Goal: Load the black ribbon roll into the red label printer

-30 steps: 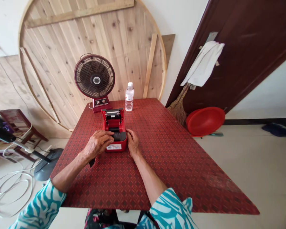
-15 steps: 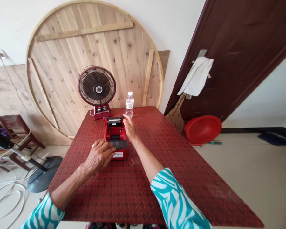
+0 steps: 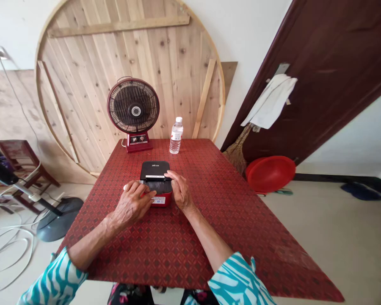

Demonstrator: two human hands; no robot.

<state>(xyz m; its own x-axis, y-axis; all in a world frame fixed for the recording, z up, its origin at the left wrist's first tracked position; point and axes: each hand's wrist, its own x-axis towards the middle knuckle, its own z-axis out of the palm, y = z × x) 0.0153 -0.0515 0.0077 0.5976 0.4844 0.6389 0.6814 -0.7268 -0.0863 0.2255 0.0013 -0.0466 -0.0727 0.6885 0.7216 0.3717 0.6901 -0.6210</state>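
On one table (image 3: 209, 220) there are one printer (image 3: 155, 176), one fan (image 3: 133, 111), one water bottle (image 3: 176, 135) and two hands. Nearby are one red basin (image 3: 270, 173), one broom (image 3: 236, 152) and one chair (image 3: 19, 163).

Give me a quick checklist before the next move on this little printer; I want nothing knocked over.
1. Printer lid down: ok, black lid lies flat.
2. Left hand steadying the printer's front left: ok.
3. Right hand on its right side, fingers on the lid: ok.
4. Water bottle upright, apart from the hands: ok.
5. Fan standing behind the printer, not touching it: ok.
6. Lid latched: cannot tell.
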